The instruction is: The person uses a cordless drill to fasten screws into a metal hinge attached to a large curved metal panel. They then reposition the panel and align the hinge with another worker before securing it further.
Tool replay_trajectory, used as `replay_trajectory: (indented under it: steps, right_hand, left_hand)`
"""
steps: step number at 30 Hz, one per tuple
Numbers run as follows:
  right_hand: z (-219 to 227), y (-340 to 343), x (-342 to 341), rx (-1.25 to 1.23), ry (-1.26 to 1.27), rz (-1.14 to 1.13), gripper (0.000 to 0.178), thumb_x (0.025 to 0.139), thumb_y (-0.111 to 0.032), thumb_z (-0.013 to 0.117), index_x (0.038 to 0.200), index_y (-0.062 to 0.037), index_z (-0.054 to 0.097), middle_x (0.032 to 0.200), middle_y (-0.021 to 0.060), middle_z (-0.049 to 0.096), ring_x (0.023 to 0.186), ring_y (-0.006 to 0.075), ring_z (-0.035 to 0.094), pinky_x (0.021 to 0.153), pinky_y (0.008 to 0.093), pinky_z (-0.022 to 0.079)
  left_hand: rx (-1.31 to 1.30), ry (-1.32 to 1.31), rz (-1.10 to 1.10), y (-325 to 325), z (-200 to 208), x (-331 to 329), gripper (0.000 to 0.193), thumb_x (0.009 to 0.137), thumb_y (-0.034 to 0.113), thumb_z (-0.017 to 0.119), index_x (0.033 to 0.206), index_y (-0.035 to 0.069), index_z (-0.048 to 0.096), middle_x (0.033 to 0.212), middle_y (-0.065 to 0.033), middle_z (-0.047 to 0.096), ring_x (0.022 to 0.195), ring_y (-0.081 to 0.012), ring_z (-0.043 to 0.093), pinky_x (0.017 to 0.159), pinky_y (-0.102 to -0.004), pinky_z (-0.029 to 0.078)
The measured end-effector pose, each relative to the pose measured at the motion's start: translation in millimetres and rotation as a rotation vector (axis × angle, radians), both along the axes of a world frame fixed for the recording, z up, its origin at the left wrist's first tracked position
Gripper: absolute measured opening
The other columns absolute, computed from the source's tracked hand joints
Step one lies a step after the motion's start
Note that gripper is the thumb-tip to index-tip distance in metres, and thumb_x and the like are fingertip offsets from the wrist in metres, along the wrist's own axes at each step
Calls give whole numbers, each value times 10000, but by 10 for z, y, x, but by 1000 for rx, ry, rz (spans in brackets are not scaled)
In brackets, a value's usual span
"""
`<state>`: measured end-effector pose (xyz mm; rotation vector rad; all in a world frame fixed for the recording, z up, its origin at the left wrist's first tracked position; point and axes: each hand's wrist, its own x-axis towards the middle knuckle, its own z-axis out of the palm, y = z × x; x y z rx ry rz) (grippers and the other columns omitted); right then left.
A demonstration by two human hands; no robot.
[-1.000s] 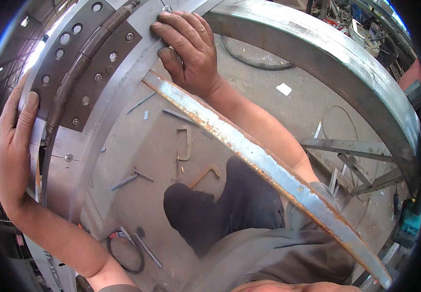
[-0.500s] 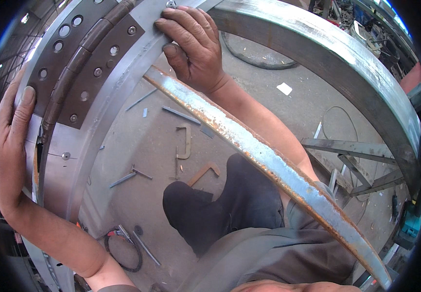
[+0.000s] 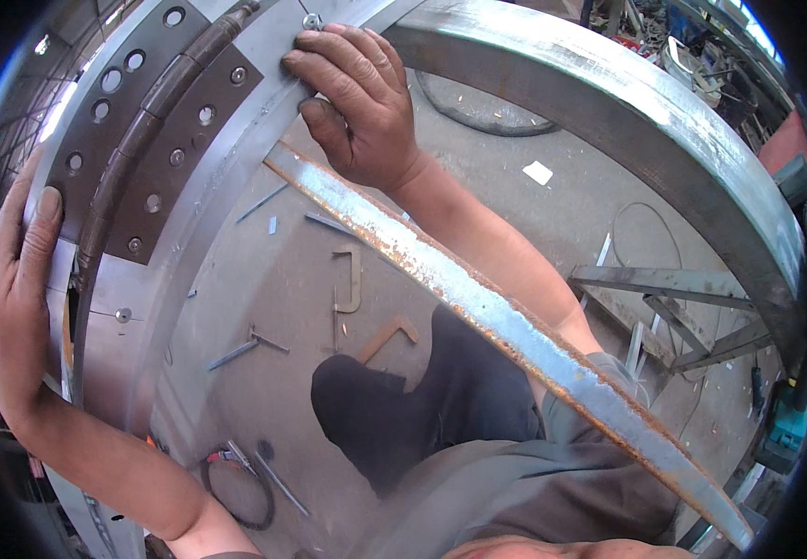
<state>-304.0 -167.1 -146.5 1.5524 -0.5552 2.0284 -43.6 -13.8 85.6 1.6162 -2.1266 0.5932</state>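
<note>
Touching a hinged metal frame [image 3: 217,191] at two places

The large dark steel hinge [image 3: 144,121] lies against the frame at upper left, its barrel running on a slant between two drilled leaves. Screw heads fill some holes in the inner leaf; the holes that show in the outer leaf are open.

The left hand [image 3: 17,289] lies along the frame's outer edge, its thumb on the pale metal just beside the lower end of the outer leaf. Its other fingers reach up past the edge into the dim rim of the view, so I cannot tell whether they grasp it. The right hand [image 3: 362,107] rests on the frame beyond the hinge, fingers loosely bent, thumb spread apart, clenched round nothing that shows. A round-headed screw [image 3: 311,20] sits just beyond its fingertips.

A rusty steel bar [image 3: 464,284] slants from the frame across the right forearm toward the lower right corner. A broad steel tube [image 3: 608,84] arcs beyond it, bent by the lens. On the floor [image 3: 264,410] below are a C-shaped clamp [image 3: 352,279], a white scrap [image 3: 538,172] and a black cable loop [image 3: 268,508]. A teal power tool [image 3: 784,429] stands at the right rim.
</note>
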Motion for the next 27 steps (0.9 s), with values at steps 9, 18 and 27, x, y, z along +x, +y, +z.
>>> replay_trajectory:
  steps: [9, 18, 27]
  right_hand:
    - [6, 60, -5, 68, 5, 5, 314, 959, -242, 626, 1237, -122, 711, 1326, 85, 679, 1286, 290, 598, 1141, 467, 414]
    - [42, 118, -12, 101, 15, 51, 331, 982, -256, 620, 1255, -93, 709, 1344, 111, 668, 1314, 322, 577, 1136, 488, 411]
    - [23, 116, 3, 118, 23, 56, 340, 993, -274, 620, 1249, -70, 709, 1341, 139, 664, 1310, 349, 575, 1128, 503, 409]
  left_hand:
    - [28, -39, 1, 68, 25, -130, 595, 1055, 462, 563, 1502, 69, 551, 1426, -188, 612, 1291, -289, 600, 1137, -379, 414]
    - [-55, -143, -15, 117, 10, -234, 576, 1049, 464, 572, 1469, 70, 587, 1304, -190, 673, 1161, -269, 661, 1071, -364, 462]
    - [10, -15, -62, 175, 53, -315, 514, 1020, 347, 622, 1430, 38, 607, 1189, -188, 691, 993, -236, 710, 915, -358, 521]
